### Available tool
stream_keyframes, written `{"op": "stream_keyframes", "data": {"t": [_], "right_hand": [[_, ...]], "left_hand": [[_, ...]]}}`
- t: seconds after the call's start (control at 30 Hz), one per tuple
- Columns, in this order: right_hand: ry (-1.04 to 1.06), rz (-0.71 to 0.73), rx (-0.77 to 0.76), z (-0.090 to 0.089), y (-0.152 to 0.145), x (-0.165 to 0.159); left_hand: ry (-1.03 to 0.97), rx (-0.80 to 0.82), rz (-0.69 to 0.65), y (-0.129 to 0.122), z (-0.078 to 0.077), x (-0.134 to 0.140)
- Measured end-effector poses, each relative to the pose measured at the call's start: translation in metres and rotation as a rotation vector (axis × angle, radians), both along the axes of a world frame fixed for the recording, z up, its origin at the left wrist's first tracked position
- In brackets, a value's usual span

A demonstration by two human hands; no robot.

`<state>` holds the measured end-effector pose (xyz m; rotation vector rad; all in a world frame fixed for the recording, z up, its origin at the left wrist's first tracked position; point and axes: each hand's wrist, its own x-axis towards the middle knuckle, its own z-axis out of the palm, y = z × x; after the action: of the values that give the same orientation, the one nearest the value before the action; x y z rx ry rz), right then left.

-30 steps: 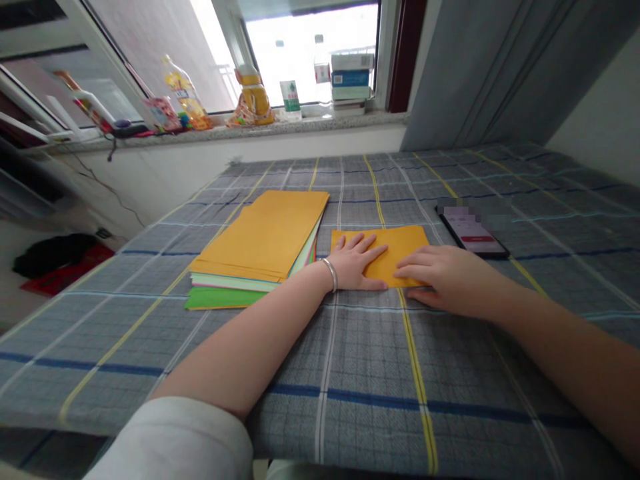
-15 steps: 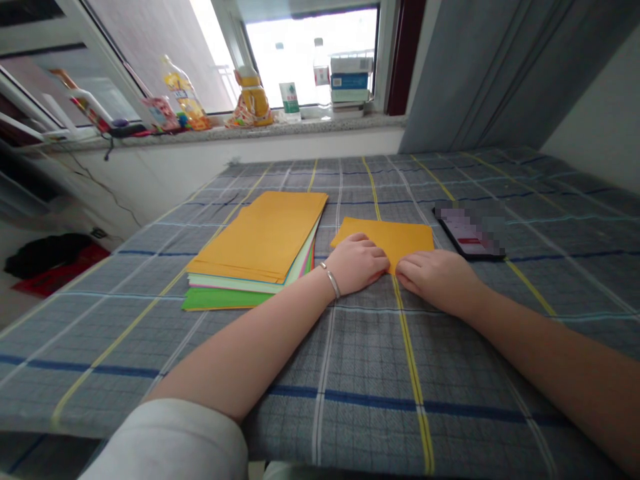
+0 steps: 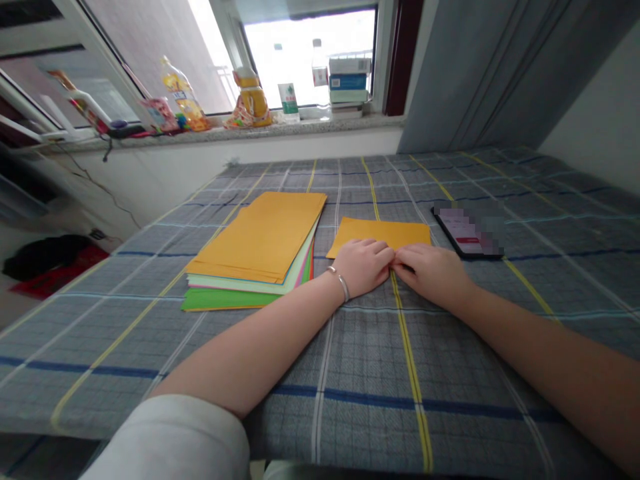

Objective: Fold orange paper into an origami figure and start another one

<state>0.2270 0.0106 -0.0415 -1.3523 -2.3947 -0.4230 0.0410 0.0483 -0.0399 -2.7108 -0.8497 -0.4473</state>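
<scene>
Brightly lit window (image 3: pixel 300 63) stood at top centre, grey curtain (image 3: pixel 465 80) hung upper right, white wall (image 3: pixel 320 145) showed below stone sill (image 3: pixel 315 126)

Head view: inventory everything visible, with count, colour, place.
Paper: one, orange, at both hands
Paper stack: one, orange top, left of paper
Phone: one, black, right of paper
Plaid cloth: one, grey, underneath
Yellow bottle: one, windowsill left
Container: one, yellow, windowsill middle
Tube: one, white, green, windowsill
Clear bottle: at least one, windowsill
Boxes: several, blue, pale, windowsill
Windowsill: one, grey, rear
Clutter: several, mixed, windowsill left
Curtain: one, grey, right rear
Red item: one, far left
Bracelet: one, silver, left wrist
Left hand: one, paper's near edge
Right hand: one, beside left hand
</scene>
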Motion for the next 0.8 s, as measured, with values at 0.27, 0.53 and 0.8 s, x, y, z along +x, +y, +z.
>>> {"op": "stream_keyframes", "data": {"t": [0.27, 0.53, 0.8], "right_hand": [[0.062, 0.006, -0.031, 0.0, 0.002, 0.002], [0.205, -0.055, -0.132, -0.004, 0.009, 0.011], [0.298, -0.078, -0.186, -0.008, 0.016, 0.02]], "left_hand": [[0.005, 0.084, 0.01, 0.001, 0.001, 0.0], [0.006, 0.139, 0.046, 0.01, 0.004, -0.011], [0.017, 0.059, 0.185, 0.014, 0.014, -0.026]]}}
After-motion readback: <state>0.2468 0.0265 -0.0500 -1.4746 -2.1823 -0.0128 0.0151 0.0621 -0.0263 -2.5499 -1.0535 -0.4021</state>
